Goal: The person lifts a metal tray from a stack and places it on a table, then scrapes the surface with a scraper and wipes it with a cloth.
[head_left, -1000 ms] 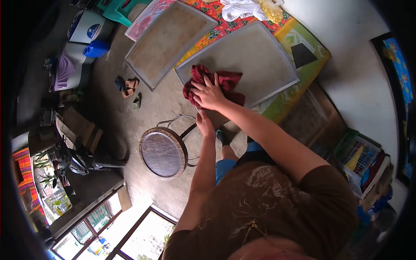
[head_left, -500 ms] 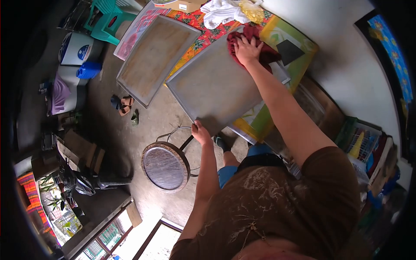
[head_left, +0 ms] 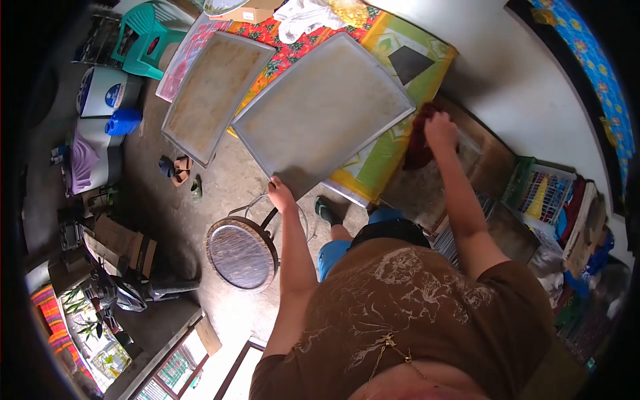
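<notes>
A large grey metal baking tray lies tilted across the near edge of the covered table, its surface bare and faintly brown-stained. My left hand grips its near left corner, thumb on top. Off the tray's right side, my right hand clutches a dark red cloth, which hangs down beside the table. The fingers are curled into the cloth and partly hidden. A second, browner baking tray rests to the left of the first, over the table's left edge.
A flowered tablecloth covers the table, with a white cloth at its far side. Below my left hand stands a round stool. Sandals lie on the floor. A crate and stacked goods fill the right.
My right hand has lifted the red cloth off the tray and swung it right, past the table's edge. My left hand still holds the tray's corner. The whole view has shifted slightly.
</notes>
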`<state>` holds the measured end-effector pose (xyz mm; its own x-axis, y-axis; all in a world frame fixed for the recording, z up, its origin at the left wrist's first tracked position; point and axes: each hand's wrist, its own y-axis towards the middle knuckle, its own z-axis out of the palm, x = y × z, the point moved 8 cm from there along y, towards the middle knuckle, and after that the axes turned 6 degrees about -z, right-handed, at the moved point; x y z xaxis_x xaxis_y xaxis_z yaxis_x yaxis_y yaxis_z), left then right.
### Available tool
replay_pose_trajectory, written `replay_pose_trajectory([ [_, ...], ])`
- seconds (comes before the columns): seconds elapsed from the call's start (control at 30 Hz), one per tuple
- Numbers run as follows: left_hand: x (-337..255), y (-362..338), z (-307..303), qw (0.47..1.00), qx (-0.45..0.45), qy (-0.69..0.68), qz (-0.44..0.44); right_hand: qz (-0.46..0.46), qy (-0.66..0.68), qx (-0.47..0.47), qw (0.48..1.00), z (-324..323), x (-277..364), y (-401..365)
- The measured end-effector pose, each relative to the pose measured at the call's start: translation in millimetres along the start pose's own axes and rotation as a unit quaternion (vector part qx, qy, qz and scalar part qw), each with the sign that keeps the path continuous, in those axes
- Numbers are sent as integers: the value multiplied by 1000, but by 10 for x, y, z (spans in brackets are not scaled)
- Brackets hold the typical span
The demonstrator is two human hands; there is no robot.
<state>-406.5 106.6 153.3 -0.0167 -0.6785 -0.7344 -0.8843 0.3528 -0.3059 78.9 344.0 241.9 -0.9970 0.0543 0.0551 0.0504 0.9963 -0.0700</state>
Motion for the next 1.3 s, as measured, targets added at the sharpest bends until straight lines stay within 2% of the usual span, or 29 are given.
replay_pose_trajectory([
  [0.03, -208, -97, -48, 999, 10, 38, 5, 36, 24, 17, 999, -88, -177, -34],
  [0.07, -319, -251, -103, 987, -17, 153, -48, 22, 59, 0, 998, -203, -220, -77],
  [0.17, -1031, -696, -107, 951, -99, 233, 174, -20, 164, -24, 986, -813, -95, -389],
  [0.23, -1307, -1019, 283, 930, 27, 86, 355, -51, 236, -21, 970, -1059, 239, -576],
  [0.3, -1392, -1469, 784, 939, 247, -15, 238, -79, 322, 5, 943, -1129, 581, -755],
  [0.33, -1428, -1722, 972, 926, 347, -120, 92, -102, 350, 1, 931, -1096, 737, -820],
  [0.37, -1426, -2000, 1172, 872, 433, -220, -56, -123, 378, -5, 918, -1032, 881, -882],
  [0.43, -1382, -2457, 1493, 754, 570, -283, -164, -156, 435, -14, 887, -980, 1120, -982],
  [0.47, -1464, -2586, 1575, 679, 572, -405, -219, -156, 416, -50, 894, -1001, 1160, -972],
  [0.57, -1561, -2667, 1573, 737, 624, -239, -107, -101, 349, -89, 927, -784, 915, -538],
  [0.6, -1651, -2680, 1553, 759, 623, -191, 9, -73, 353, -86, 929, -755, 767, -338],
  [0.7, -1818, -2572, 1665, 769, 596, -43, 227, 6, 455, -175, 873, -661, 174, 222],
  [0.73, -1893, -2439, 1744, 805, 537, -25, 250, 14, 497, -200, 844, -555, -24, 451],
  [0.77, -2003, -2303, 1831, 826, 488, -2, 283, 64, 488, -197, 848, -584, -189, 583],
  [0.83, -2240, -2024, 2079, 852, 396, 39, 340, 107, 482, -233, 838, -390, -444, 912],
  [0.87, -2349, -1905, 2226, 859, 354, 59, 364, 138, 423, -220, 868, -240, -452, 1010],
  [0.93, -2630, -1812, 2460, 861, 287, 173, 382, 197, 300, -194, 913, -105, -373, 1123],
  [0.97, -2797, -1813, 2561, 853, 261, 205, 403, 240, 291, -79, 923, 87, -267, 1126],
  [1.07, -3148, -1774, 3009, 825, 204, 292, 439, 267, 254, -121, 922, 191, -124, 1043],
  [1.17, -3225, -1695, 3427, 809, 203, 364, 415, 256, 234, -126, 930, 190, -97, 1036],
  [1.3, -3327, -1652, 3667, 807, 220, 407, 367, 232, 235, -151, 932, 151, -80, 1080],
])
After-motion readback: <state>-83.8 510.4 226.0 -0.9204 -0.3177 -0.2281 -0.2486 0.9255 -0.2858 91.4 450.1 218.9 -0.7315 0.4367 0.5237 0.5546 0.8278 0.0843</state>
